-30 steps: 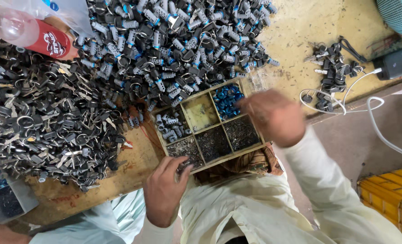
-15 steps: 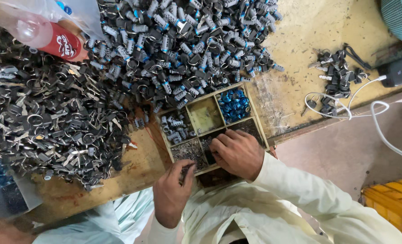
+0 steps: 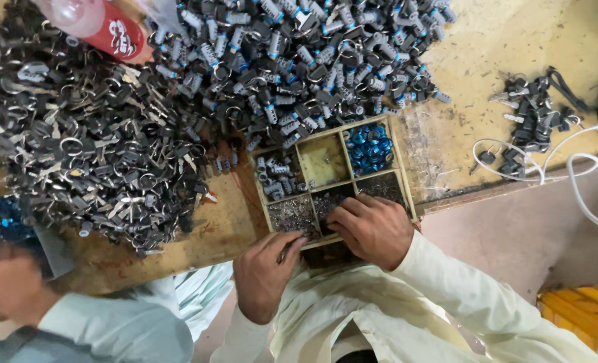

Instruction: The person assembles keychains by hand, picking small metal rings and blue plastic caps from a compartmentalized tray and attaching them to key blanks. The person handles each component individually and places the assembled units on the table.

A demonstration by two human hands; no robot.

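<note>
Hands (image 3: 374,227) at divided tray (image 3: 402,176) (wooden)

tray (image 3: 406,176): yellowish wood | rings (image 3: 369,145): bright blue | bottle (image 3: 104,27): red label | cable (image 3: 575,176): white

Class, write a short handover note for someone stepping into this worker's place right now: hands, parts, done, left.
Left hand: fingers at the divided wooden tray's near edge, by the small metal bits.
Right hand: fingers in the near middle compartment; grasp unclear.
Blue rings fill the far right compartment.
Done: a heap of grey barrels beyond the tray.
Left: the pile of dark ringed pieces to the left.
</note>
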